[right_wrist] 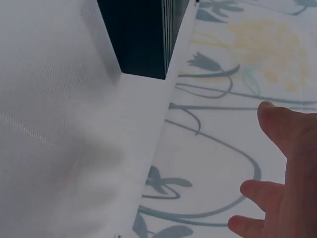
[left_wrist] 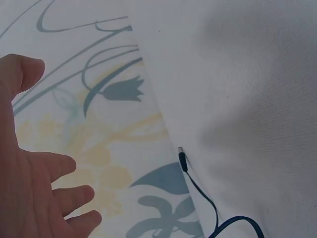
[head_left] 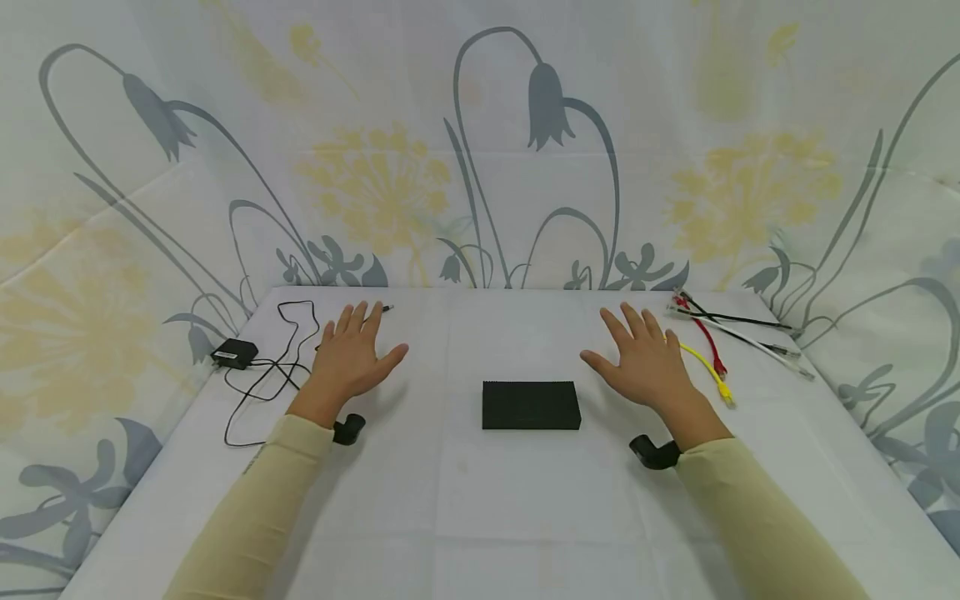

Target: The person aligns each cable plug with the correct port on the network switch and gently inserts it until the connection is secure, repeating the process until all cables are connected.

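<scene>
Between my two hands a flat black box [head_left: 531, 406] with a ridged back edge lies on the white table. My left hand [head_left: 351, 354] is spread above the table on the left, holding nothing. Beneath and beside it runs the thin black cord of a power adapter [head_left: 235, 353]; the cord's plug tip [left_wrist: 182, 159] shows in the left wrist view. My right hand [head_left: 643, 357], fingers also spread, hovers to the right of the box and grips nothing. It partly hides a yellow network cable [head_left: 705, 363]. In the right wrist view the box [right_wrist: 138, 39] appears apart from the fingers.
At the back right lie a red cable [head_left: 708, 337], a white cable [head_left: 757, 343] and black cables [head_left: 738, 317], crossing one another. A patterned floral curtain [head_left: 495, 167] rises behind the table [head_left: 480, 517] and along both sides.
</scene>
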### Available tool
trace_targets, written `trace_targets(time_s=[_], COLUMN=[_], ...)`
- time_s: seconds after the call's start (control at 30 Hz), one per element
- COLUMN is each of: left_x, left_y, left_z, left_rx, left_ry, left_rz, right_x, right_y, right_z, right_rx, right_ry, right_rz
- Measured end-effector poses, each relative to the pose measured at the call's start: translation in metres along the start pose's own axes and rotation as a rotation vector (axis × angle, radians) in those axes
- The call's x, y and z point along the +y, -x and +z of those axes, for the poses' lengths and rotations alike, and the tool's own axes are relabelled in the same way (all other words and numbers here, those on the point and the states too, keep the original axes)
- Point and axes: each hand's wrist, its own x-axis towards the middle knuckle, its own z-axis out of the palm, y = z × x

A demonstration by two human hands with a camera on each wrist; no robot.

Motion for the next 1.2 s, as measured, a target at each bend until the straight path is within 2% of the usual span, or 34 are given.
trace_targets(time_s=[0.2, 0.7, 1.2], left_x=[0.0, -0.006, -0.013], left_y=[-0.005, -0.02, -0.034], left_z=[0.004, 0.01, 0.014], left_rx=[0.017, -0.006, -0.066], left_ry=[0.027, 0.037, 0.034], left_rz=[0.007, -0.018, -0.052], right_x=[-0.008, -0.026, -0.041], right_y=[-0.001, 0.0, 0.004], right_z=[0.003, 0.013, 0.025], right_rx=[-0.013, 0.004, 0.0], right_ry=[0.0, -0.042, -0.078], right_rz=[-0.021, -0.073, -0.128])
